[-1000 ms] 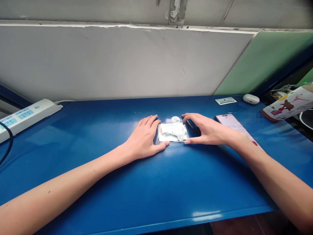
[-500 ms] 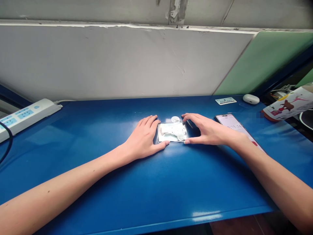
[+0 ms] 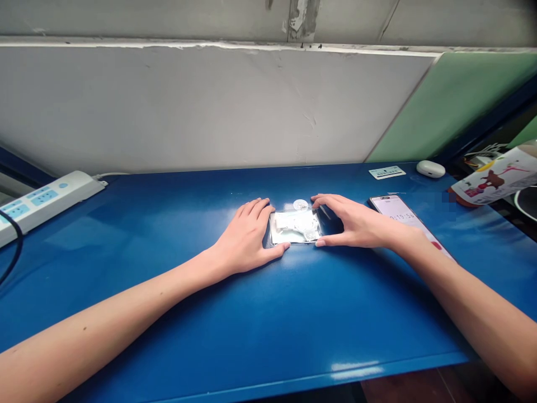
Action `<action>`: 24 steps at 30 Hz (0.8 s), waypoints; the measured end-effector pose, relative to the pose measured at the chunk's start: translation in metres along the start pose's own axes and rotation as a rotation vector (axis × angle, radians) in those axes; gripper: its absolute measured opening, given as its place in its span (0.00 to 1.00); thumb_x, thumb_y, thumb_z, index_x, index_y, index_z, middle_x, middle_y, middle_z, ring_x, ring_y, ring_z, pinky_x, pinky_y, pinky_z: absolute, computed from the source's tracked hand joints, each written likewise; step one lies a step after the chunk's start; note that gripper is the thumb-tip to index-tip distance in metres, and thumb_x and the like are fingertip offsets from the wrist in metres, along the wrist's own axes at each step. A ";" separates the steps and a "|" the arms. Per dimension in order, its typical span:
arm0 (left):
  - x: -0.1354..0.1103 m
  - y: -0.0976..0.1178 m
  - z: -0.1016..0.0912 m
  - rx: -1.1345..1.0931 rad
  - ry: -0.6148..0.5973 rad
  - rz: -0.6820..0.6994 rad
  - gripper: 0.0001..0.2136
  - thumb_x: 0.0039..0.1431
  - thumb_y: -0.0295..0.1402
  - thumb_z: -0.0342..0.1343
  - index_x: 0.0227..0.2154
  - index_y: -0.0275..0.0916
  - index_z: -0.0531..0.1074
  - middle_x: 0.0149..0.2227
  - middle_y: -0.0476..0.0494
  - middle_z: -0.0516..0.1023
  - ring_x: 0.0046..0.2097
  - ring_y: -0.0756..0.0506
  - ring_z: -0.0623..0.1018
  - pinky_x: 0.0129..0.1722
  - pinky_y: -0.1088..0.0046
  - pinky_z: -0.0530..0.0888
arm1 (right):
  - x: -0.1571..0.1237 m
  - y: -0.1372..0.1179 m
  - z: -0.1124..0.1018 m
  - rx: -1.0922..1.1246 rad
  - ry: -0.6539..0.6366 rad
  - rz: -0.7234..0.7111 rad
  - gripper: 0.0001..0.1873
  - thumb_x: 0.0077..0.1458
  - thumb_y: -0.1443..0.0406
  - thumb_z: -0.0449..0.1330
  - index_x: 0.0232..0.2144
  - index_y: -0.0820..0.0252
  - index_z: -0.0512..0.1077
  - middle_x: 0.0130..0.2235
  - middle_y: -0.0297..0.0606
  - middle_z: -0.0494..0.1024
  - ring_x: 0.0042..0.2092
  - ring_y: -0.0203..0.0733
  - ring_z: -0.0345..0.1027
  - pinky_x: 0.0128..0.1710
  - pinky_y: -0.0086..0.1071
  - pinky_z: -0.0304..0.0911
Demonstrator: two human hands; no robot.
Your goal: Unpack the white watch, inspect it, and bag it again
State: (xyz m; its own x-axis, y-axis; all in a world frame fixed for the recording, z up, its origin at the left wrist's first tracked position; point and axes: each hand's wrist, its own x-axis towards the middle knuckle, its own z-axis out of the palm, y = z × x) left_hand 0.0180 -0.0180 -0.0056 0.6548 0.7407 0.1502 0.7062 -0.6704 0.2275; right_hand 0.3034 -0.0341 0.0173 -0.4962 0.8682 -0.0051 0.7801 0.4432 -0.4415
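Observation:
A small clear plastic bag (image 3: 295, 227) with white parts inside lies flat on the blue table (image 3: 268, 319), glaring under the light. My left hand (image 3: 247, 235) rests on the table against the bag's left edge, fingers stretched out and thumb along its near side. My right hand (image 3: 352, 223) lies at the bag's right edge, fingers spread, fingertips touching the far right corner and thumb at the near corner. A small round white piece (image 3: 300, 204) sits just behind the bag.
A phone (image 3: 398, 212) with a lit screen lies under my right wrist. A white earbud case (image 3: 430, 168) and a small label (image 3: 386, 172) sit at the back right. A white power strip (image 3: 42, 198) lies at the left. A printed carton (image 3: 495, 179) is at the right edge.

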 end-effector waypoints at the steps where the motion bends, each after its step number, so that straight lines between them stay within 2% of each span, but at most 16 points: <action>1: 0.000 0.000 0.000 0.001 -0.001 -0.002 0.36 0.60 0.55 0.54 0.59 0.28 0.64 0.66 0.23 0.62 0.68 0.28 0.60 0.65 0.47 0.60 | 0.000 0.000 0.000 -0.002 0.002 0.006 0.43 0.48 0.41 0.65 0.59 0.57 0.65 0.63 0.52 0.68 0.63 0.64 0.62 0.60 0.54 0.62; 5: 0.000 -0.001 0.000 0.011 -0.004 0.000 0.37 0.60 0.55 0.53 0.60 0.26 0.63 0.66 0.23 0.62 0.68 0.28 0.60 0.65 0.47 0.60 | 0.000 0.000 0.000 -0.012 0.014 0.016 0.46 0.49 0.41 0.64 0.62 0.58 0.62 0.62 0.53 0.69 0.62 0.64 0.63 0.60 0.55 0.62; 9: 0.000 -0.001 0.000 0.004 -0.003 0.003 0.36 0.61 0.54 0.53 0.60 0.26 0.64 0.65 0.23 0.63 0.68 0.27 0.60 0.65 0.47 0.60 | 0.000 0.000 0.000 -0.011 0.012 0.010 0.45 0.49 0.41 0.64 0.61 0.57 0.64 0.63 0.52 0.68 0.64 0.64 0.61 0.60 0.54 0.62; 24: -0.001 0.000 -0.001 0.014 0.009 0.016 0.34 0.63 0.53 0.51 0.60 0.26 0.65 0.65 0.24 0.63 0.68 0.28 0.60 0.65 0.47 0.61 | -0.001 0.000 -0.001 -0.089 -0.028 0.000 0.45 0.53 0.40 0.60 0.61 0.64 0.64 0.65 0.56 0.65 0.66 0.61 0.58 0.63 0.51 0.59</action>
State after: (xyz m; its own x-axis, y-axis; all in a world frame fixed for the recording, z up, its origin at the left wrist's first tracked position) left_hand 0.0170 -0.0183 -0.0051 0.6636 0.7302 0.1626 0.6992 -0.6827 0.2120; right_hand 0.3043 -0.0342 0.0184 -0.5057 0.8622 -0.0309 0.8103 0.4623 -0.3602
